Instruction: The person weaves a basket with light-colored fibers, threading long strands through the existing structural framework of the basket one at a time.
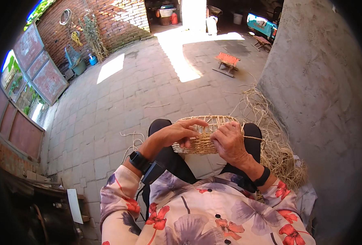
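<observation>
A half-woven basket (204,145) of pale straw-like cord rests across my lap between my knees. Its near wall is tightly woven, while bare loops and ribs stand open along the far side. My left hand (181,132) is over the basket's left part, index finger stretched out and thumb apart from it beside an upright strand. The fingers of my right hand (232,143) are curled closed at the right end of the weave. A strand of cord (252,138) runs out from it to the right; the fingertips are partly hidden.
A tangled heap of loose cord (281,159) lies right of my knee, against the grey wall (315,81). A low red-topped folding stool (228,59) stands ahead on the paved floor (107,110). Stray strands (134,143) lie left of my leg. Metal gates (38,65) are at far left.
</observation>
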Tool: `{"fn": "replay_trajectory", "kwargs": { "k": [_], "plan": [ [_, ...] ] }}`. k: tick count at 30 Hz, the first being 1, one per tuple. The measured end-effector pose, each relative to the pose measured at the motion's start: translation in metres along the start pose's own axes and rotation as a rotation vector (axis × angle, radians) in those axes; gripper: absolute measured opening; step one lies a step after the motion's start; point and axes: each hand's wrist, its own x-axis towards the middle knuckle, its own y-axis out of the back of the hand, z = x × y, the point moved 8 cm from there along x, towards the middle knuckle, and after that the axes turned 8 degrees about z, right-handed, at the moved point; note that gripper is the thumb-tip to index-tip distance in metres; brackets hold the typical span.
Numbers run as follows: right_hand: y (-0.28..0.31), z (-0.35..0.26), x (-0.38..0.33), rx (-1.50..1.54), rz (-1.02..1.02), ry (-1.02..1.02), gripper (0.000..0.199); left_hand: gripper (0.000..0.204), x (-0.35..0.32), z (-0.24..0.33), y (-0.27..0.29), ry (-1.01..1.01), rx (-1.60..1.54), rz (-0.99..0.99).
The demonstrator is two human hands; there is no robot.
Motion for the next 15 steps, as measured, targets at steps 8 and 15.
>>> {"fn": "replay_trajectory", "kwargs": {
  "k": [8,15],
  "plan": [
    [-0.009,-0.023,0.012,-0.081,-0.003,0.13,0.01,0.053,-0.005,0.001,-0.003,-0.025,0.003,0.031],
    [-0.014,-0.022,0.01,-0.033,-0.038,0.099,0.011,0.054,0.001,-0.005,-0.006,-0.032,-0.032,0.058]
  ]
}}
